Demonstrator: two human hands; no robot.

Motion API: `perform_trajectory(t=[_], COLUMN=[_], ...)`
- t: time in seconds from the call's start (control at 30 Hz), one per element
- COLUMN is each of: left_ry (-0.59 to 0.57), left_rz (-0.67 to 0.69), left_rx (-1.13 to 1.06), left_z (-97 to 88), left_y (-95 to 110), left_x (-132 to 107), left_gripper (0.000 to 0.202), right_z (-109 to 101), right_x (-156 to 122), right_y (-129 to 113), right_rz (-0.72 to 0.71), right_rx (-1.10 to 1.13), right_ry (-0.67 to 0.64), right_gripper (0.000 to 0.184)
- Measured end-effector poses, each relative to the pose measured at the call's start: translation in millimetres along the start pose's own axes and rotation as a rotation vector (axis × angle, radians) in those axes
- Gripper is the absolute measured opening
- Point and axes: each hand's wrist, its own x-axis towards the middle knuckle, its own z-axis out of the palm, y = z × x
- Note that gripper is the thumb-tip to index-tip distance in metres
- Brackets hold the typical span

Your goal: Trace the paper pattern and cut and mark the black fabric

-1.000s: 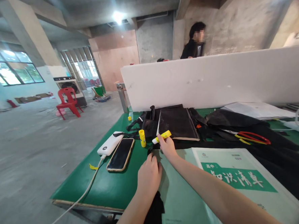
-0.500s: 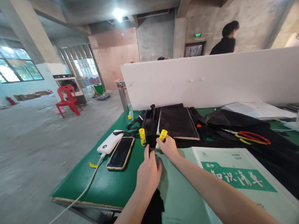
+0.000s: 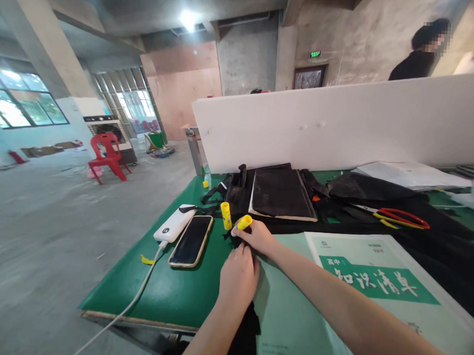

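Observation:
My right hand (image 3: 255,236) is closed around a yellow and white glue stick (image 3: 244,221), tilted, its lower end at a piece of black cloth (image 3: 229,236). Just below it, my left hand (image 3: 239,274) has its fingers bent together at the cloth's edge, pinching it; the fingertips are partly hidden. Both hands are over the left edge of an opened light-green book cover (image 3: 289,304). A yellow cap-like tube (image 3: 225,216) stands upright just left of the glue stick. More black cloth (image 3: 254,320) shows under my left wrist.
A phone (image 3: 191,241) and a white power bank (image 3: 174,224) with a cable lie left on the green table (image 3: 133,299). Behind are a black-covered book (image 3: 284,191) and red-handled scissors (image 3: 403,217). A white panel (image 3: 336,124) stands at the back; a person (image 3: 419,55) is beyond it.
My right hand has moved the glue stick left and slightly down, tilting it more. My left fingers have curled in from being stretched out. The person behind has moved right.

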Motion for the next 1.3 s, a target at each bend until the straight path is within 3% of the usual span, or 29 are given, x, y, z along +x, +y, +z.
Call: perform_trajectory(t=[0.13, 0.37, 0.57, 0.67, 0.93, 1.17, 1.3], left_ry=[-0.025, -0.01, -0.022, -0.016, 0.011, 0.085, 0.095], left_rz=[0.0, 0.005, -0.04, -0.037, -0.032, -0.073, -0.063], left_rx=[0.02, -0.015, -0.016, -0.005, 0.026, -0.045, -0.039], left_z=[2.6, -1.0, -6.2, -8.5, -7.9, -4.6, -4.8], left_y=[-0.1, -1.3, -2.4, -2.3, 0.1, -6.4, -7.1], left_x=[0.8, 1.2, 2.9, 2.8, 3.4, 6.3, 6.4], left_gripper=[0.031, 0.034, 0.03, 0.027, 0.023, 0.039, 0.039], right_z=[0.8, 2.5, -10.1, -18.4, -5.7, -10.5, -12.6], right_x=[1.4, -3.6, 0.3, 1.1, 1.1, -2.5, -1.8], right_y=[-1.4, -2.2, 2.1, 4.8, -0.7, -6.2, -1.1], right_rz=[-0.041, 0.006, 0.152, 0.192, 0.1, 0.104, 0.113], right_rx=[-0.114, -0.179, -0.105, -0.062, -0.096, -0.146, -0.167], right_ry=[0.01, 0.169, 0.405, 0.466, 0.319, 0.393, 0.339], right_gripper=[0.021, 0.017, 0.042, 0.044, 0.03, 0.042, 0.039])
